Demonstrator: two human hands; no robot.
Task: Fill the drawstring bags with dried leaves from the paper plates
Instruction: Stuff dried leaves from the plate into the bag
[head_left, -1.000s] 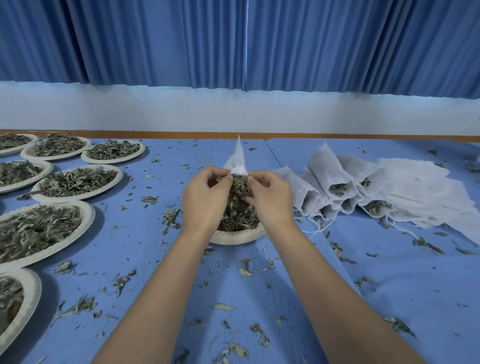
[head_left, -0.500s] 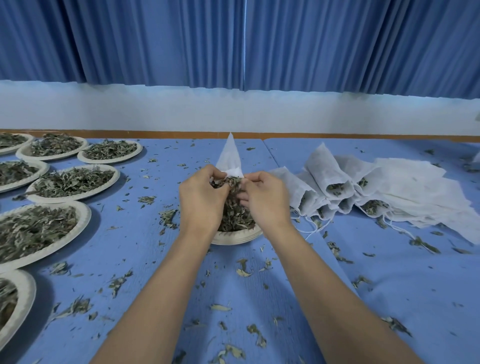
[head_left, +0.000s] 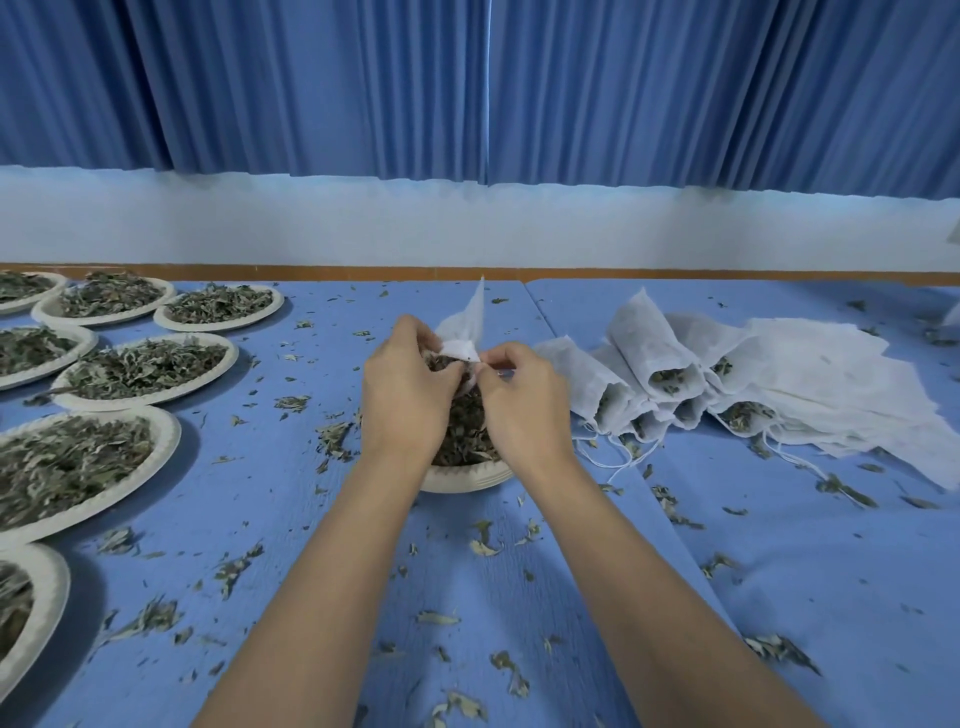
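A white drawstring bag (head_left: 467, 325) stands tilted over a paper plate (head_left: 462, 477) of dried leaves (head_left: 465, 431) at the table's middle. My left hand (head_left: 405, 395) grips the bag's mouth from the left, with a clump of leaves under its fingers. My right hand (head_left: 524, 402) pinches the mouth's right edge. The bag's closed end points up and away from me. Most of the plate is hidden behind my hands.
Several paper plates (head_left: 143, 371) heaped with leaves line the left side. A pile of filled white bags (head_left: 660, 374) and flat ones (head_left: 831, 379) lies to the right. Loose leaf bits litter the blue tablecloth (head_left: 467, 597). A wall and curtain stand behind.
My hands have drawn closer together at the bag's mouth, and the bag has tipped a little to the right. The plate has stayed put.
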